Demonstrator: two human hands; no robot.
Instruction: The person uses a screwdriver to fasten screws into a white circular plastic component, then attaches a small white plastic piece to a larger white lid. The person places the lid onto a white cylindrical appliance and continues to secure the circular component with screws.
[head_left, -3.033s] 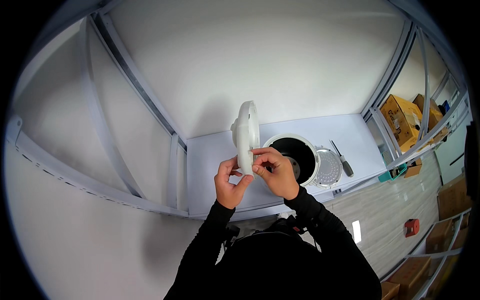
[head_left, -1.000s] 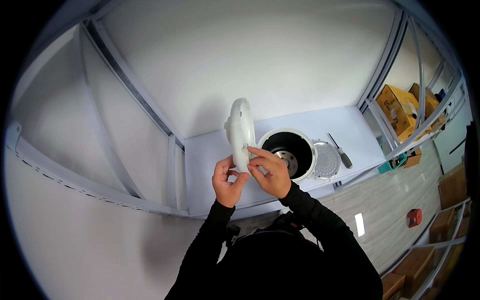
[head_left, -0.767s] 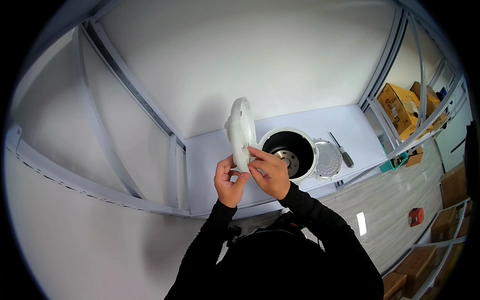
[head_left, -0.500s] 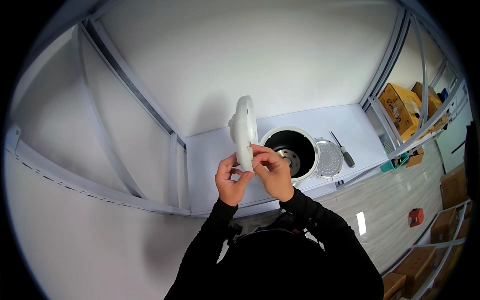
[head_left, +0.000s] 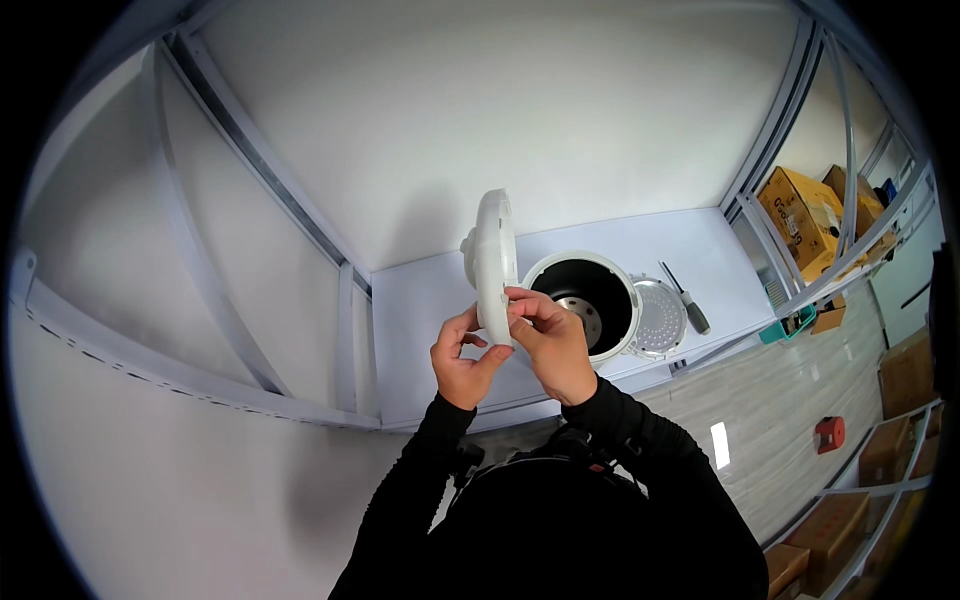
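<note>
A white round lid point(head_left: 492, 245) stands on edge, raised above the table. Its lower end is pinched between the thumb and fingers of my left hand point(head_left: 463, 362). On the side facing the pot, my right hand point(head_left: 556, 350) has its fingertips and thumb pressed at the lid's edge; whether a small part sits between them is hidden. Just right of my hands is a white, open rice cooker body point(head_left: 630, 330), dark inside with a metal plate at its bottom. A round, perforated disc point(head_left: 662, 318) lies against its right side.
A screwdriver point(head_left: 697, 316) with a dark grey handle lies right of the disc on the pale table point(head_left: 420, 300). Grey metal posts point(head_left: 225, 125) frame the bench. At the right are cardboard boxes point(head_left: 800, 220), a teal basket point(head_left: 790, 325) and a red object point(head_left: 830, 434) on the floor.
The lid has shifted slightly to the right and turned a little. My right hand has moved slightly right; my left hand keeps its pinch.
</note>
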